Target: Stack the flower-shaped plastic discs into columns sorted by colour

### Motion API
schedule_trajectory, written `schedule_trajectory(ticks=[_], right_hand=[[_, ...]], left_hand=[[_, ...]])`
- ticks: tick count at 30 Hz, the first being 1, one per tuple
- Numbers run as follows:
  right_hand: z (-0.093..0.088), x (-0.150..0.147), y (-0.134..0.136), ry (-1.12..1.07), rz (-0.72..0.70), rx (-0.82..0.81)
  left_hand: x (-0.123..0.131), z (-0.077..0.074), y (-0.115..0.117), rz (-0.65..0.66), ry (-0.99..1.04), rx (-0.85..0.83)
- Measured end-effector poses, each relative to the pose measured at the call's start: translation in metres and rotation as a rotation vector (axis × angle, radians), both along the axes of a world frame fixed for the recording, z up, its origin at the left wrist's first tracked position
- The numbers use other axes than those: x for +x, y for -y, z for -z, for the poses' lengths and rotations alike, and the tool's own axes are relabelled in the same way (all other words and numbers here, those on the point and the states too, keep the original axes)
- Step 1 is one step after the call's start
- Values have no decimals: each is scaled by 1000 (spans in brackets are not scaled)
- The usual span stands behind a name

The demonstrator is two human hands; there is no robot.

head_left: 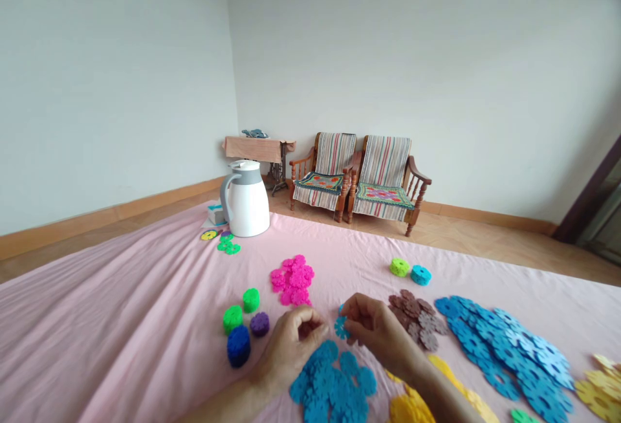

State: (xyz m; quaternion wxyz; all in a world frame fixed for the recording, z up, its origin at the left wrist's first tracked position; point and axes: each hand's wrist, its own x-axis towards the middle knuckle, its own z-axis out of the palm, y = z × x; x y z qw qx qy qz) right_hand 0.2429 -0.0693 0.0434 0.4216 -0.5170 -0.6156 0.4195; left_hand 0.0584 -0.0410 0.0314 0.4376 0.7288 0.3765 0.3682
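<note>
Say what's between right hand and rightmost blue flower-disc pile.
Brown flower-disc pile lies between the right hand and the rightmost blue flower-disc pile, in the head view.

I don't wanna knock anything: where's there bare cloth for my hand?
Left of the dark blue stack, the cloth is bare, though wrinkled; so is the patch between the pink pile and lime stack. It's crowded around the right hand: brown pile, yellow pile, nearer blue pile.

Left fingers (301, 315) curled loosely, right fingers (356, 306) pinched; left forearm (233, 401), right forearm (440, 385) both angled inward
</note>
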Motion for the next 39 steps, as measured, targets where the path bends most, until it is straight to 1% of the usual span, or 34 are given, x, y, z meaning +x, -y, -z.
schedule_trajectory(ticks=[2, 4, 6, 9, 14, 16, 20, 22, 27, 34, 37, 39], right_hand=[[-3, -8, 3, -32, -33, -5], [-6, -14, 6, -22, -32, 4], [-8, -17, 9, 34, -35, 40], [-11, -20, 14, 142, -53, 121], [-13, -25, 17, 275, -23, 229], [-12, -22, 13, 302, 49, 236], [-5, -8, 2, 335, 349, 227], [0, 0, -3, 366, 413, 221], [11, 4, -7, 468, 382, 154], [20, 1, -10, 479, 360, 112], [20, 1, -11, 473, 366, 120], [15, 3, -9, 467, 373, 138]], left_hand=[[0, 0, 0, 27, 5, -14], [-1, 2, 0, 21, 2, -5], [-2, 5, -2, -2, 0, 5], [-3, 9, -4, -1, 33, -47], [-3, 7, -5, -11, 53, -115], [-2, 5, -4, -15, 51, -128], [-1, 5, -3, -30, 58, -124], [-1, 6, -3, -27, 53, -110], [-2, 3, -2, -2, 45, -101], [-2, 2, -3, 0, 47, -93], [-1, 0, -2, -5, 49, -98], [-1, 0, -2, -4, 42, -103]])
